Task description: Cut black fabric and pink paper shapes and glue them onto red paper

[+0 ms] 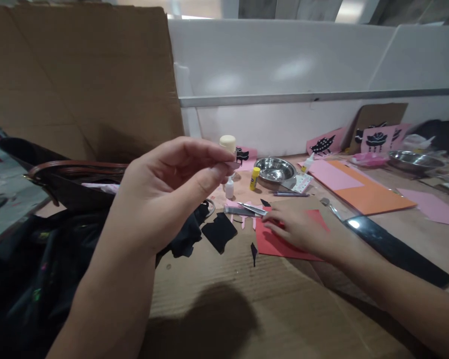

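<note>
My left hand (172, 192) is raised close to the camera, thumb and forefinger pinched together. A small pale sliver seems to show at the fingertips, too small to name. My right hand (297, 230) rests on a sheet of red paper (271, 244), its fingers loosely spread. Beside its fingertips lie a slim pointed metal tool (252, 208) and a grey flat-bodied tool (239, 211), over pink paper cut-outs (243, 223). Black paper pieces (220, 232) lie to the left, and a small black scrap (254, 254) sits near the red sheet.
Behind stand a yellow glue stick (254, 178), a small white bottle (229, 188) and a steel bowl (275, 170). Orange paper (370, 192) and a black phone-like slab (398, 249) lie on the right. A dark bag (71, 194) occupies the left, before a cardboard panel (82, 75).
</note>
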`<state>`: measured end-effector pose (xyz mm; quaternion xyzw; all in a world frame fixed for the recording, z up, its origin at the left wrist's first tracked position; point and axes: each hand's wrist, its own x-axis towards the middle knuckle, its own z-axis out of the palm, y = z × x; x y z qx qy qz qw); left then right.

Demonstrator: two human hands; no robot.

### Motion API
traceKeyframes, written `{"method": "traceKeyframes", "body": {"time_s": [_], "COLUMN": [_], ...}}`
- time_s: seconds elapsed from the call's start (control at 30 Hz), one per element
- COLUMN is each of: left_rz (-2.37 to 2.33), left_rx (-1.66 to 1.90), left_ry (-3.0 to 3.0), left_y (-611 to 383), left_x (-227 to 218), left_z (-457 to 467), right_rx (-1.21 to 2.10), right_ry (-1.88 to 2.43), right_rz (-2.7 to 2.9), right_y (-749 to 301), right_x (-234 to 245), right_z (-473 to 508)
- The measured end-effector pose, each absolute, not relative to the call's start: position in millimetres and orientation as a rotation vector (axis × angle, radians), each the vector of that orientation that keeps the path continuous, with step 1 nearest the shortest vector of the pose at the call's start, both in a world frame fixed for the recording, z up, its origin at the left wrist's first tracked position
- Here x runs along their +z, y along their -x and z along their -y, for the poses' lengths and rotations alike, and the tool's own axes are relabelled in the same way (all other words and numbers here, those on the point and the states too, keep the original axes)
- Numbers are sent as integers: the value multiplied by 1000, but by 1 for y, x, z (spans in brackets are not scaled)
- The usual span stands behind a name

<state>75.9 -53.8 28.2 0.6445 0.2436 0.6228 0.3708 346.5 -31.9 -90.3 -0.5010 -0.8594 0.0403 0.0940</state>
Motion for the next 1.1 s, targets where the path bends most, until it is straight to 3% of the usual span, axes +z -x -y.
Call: {"method": "traceKeyframes", "body": {"time_s": [0.47, 0.63, 0.8, 0.87, 0.93, 1.0, 1.1], "left_rz": [-778, -803, -789, -786, -800, -832, -784], "left_rx": [1575, 1587, 1652, 1676, 1679, 1657, 1588], "left_ry": [-1737, -1710, -1645, -1638, -1630, -1632, -1676], "left_y": [-79, -81, -83, -85, -87, -88, -86], "left_x": [31, 35, 36, 36, 36, 36, 34], "left_z": [65, 73, 77, 78, 80, 80, 79], "right_rx": [414, 931, 1741, 1553, 1105, 723, 546], "right_ry": [1547, 1320, 830, 1110, 1372, 1451, 1390], "right_rz": [2369, 2463, 2614, 2495, 2449, 2473, 2537], "right_y": [-280, -308, -367, -376, -371, -357, -327], "right_x": [-133, -101, -67, -64, -64, -67, -72], "right_z": [-6, 25, 79, 94, 97, 90, 66]}}
